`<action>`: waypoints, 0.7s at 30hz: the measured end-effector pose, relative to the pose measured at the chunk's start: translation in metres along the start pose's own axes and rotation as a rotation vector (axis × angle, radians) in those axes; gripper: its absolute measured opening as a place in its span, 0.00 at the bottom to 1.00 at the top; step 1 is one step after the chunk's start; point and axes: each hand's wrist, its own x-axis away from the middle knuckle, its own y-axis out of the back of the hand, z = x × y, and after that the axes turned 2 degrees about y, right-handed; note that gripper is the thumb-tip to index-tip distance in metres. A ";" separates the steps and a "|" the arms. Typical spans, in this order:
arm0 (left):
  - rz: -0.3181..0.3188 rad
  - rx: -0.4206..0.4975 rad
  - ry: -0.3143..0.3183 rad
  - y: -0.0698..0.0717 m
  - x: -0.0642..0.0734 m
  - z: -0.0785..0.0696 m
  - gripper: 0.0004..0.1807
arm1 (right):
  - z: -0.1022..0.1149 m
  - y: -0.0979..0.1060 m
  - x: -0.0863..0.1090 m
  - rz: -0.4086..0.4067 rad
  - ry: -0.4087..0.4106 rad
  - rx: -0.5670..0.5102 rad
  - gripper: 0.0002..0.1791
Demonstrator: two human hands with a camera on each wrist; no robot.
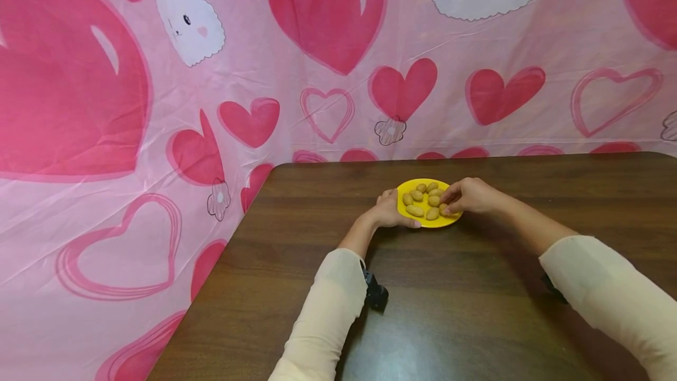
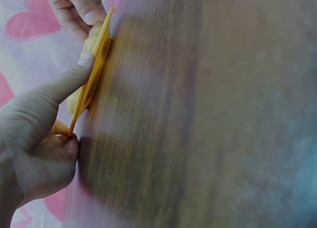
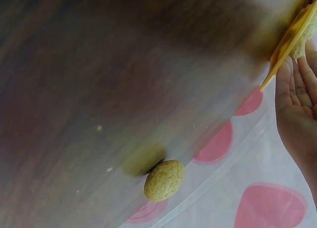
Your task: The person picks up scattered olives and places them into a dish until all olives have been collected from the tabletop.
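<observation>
A yellow plate (image 1: 438, 223) near the far side of the table holds several small oval potatoes (image 1: 415, 210). My left hand (image 1: 390, 211) grips its left edge. In the left wrist view that thumb lies over the rim of the plate (image 2: 77, 114), with other fingers low at the edge by the tabletop. At the right side of the plate my right hand (image 1: 471, 195) pinches a potato (image 1: 444, 210) between thumb and fingers. The right wrist view shows this hand (image 3: 299, 99) beside the plate's rim, its fingertips at the potatoes.
Another single potato (image 3: 164, 180) lies on the brown wooden table (image 1: 449, 310), away from the plate, in the right wrist view. A pink cloth with hearts (image 1: 328, 16) hangs behind the table and along its left side.
</observation>
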 end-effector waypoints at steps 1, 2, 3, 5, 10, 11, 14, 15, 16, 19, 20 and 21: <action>-0.001 0.001 0.000 0.000 0.000 0.000 0.58 | 0.000 0.001 0.001 -0.007 0.004 -0.001 0.15; -0.001 0.001 0.001 0.000 0.000 0.000 0.58 | 0.000 0.002 0.002 -0.013 0.005 0.000 0.15; -0.003 -0.001 0.001 0.000 0.000 0.000 0.58 | 0.000 0.004 0.003 -0.018 0.006 0.001 0.15; -0.003 -0.003 0.001 0.000 -0.001 0.000 0.58 | 0.000 0.008 0.006 -0.031 0.010 0.012 0.16; 0.001 -0.004 -0.004 -0.001 -0.002 0.000 0.58 | -0.003 0.019 0.016 -0.059 -0.013 0.035 0.18; 0.001 -0.004 -0.005 -0.001 -0.003 0.000 0.58 | -0.004 0.021 0.018 -0.064 -0.018 0.039 0.18; 0.001 -0.003 -0.008 -0.001 -0.003 0.000 0.57 | -0.009 0.025 0.025 -0.075 -0.027 0.052 0.18; 0.001 -0.004 -0.009 -0.001 -0.003 0.000 0.57 | -0.010 0.026 0.027 -0.078 -0.029 0.058 0.18; 0.001 -0.003 -0.009 -0.001 -0.003 0.000 0.57 | -0.012 0.027 0.029 -0.080 -0.033 0.061 0.18; 0.002 -0.002 -0.002 -0.001 -0.002 0.000 0.57 | -0.018 0.029 0.035 -0.084 -0.046 0.065 0.17; 0.002 -0.004 -0.002 -0.001 -0.002 0.000 0.57 | -0.020 0.030 0.037 -0.085 -0.049 0.065 0.17; 0.002 -0.006 -0.003 -0.001 -0.002 0.000 0.57 | -0.022 0.030 0.039 -0.087 -0.056 0.066 0.17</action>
